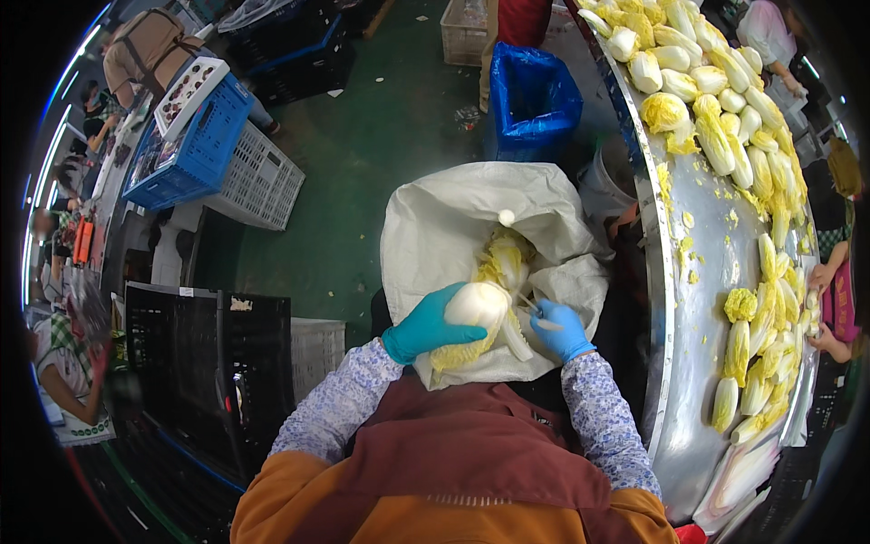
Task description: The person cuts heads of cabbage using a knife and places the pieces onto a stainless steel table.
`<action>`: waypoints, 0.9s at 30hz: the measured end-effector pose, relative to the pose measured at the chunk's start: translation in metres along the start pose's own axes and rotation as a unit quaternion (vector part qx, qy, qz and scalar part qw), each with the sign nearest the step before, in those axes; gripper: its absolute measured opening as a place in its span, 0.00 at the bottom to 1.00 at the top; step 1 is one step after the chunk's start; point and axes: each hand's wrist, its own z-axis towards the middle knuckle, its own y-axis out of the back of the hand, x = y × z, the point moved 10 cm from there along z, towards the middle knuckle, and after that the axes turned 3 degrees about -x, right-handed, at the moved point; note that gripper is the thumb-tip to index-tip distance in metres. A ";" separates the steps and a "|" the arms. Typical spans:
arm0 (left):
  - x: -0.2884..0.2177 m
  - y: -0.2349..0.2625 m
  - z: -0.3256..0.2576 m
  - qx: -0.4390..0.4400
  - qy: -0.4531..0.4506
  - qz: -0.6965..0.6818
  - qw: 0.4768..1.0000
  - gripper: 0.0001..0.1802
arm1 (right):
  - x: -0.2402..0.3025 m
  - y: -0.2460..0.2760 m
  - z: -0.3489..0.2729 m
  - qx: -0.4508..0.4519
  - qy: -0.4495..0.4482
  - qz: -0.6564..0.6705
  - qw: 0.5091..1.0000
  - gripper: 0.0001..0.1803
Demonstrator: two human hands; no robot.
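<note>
My left hand (424, 330) grips a cabbage (478, 306), fingers wrapped round it, over white sack (412, 218). My right hand (560, 330) is near, fingers curled, can't tell on what. Metal table (693, 335) holds more cabbages (718, 150).

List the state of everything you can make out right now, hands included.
Left hand: teal-gloved, gripping a cabbage
Cabbage: held over the sack, pale base exposed
Right hand: blue-gloved, fingers curled, grip unclear
White sack: open, yellow leaves inside
Blue bin liner: spread open
Metal table: strewn with scraps, bearing heaped cabbages
Blue crate: topped by a white tray
</note>
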 end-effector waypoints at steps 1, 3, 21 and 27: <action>0.008 0.001 0.005 0.003 0.006 0.002 1.000 0.35 | 0.006 0.008 0.003 -0.019 -0.033 0.057 0.998 0.12; 0.022 -0.001 0.014 0.023 0.023 -0.048 0.998 0.35 | 0.026 0.031 0.004 -0.020 -0.098 0.226 0.969 0.15; 0.032 -0.006 0.037 -0.038 -0.001 -0.177 0.984 0.37 | 0.060 0.044 0.019 -0.043 -0.089 0.390 0.916 0.24; 0.023 -0.011 0.042 0.029 -0.012 -0.190 0.981 0.43 | 0.037 0.070 0.027 -0.120 -0.122 0.297 0.940 0.35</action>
